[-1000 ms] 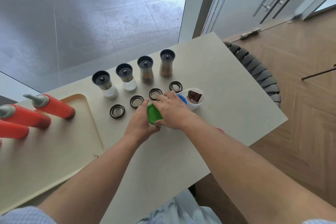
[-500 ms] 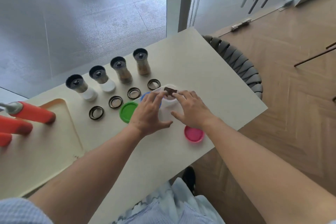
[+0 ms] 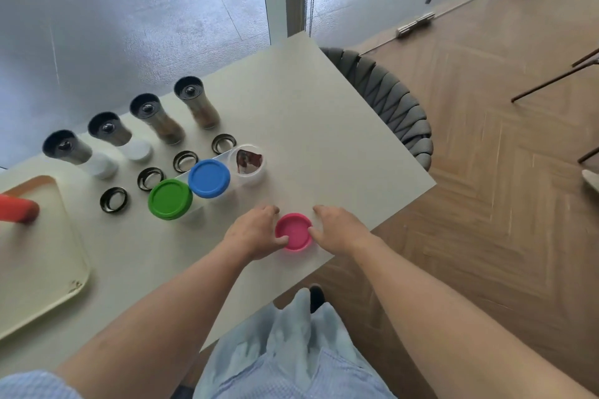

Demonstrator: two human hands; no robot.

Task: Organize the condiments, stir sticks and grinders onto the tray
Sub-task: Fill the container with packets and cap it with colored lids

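A smooth pink plastic lid [image 3: 293, 232] is lying on the matt cream table [image 3: 324, 126], clear plastic jars are carrying glossy green [image 3: 170, 199] and blue lids [image 3: 209, 178], beside a wood floor [image 3: 502, 204].

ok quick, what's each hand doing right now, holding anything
Left hand: fingers on the left edge of the pink lid, which lies on the table; not lifted.
Right hand: fingers on the lid's right edge; no firm grasp can be told.

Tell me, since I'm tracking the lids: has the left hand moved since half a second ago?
Yes. The left hand has pulled back from the open jar toward the table's near edge, beside the pink lid.
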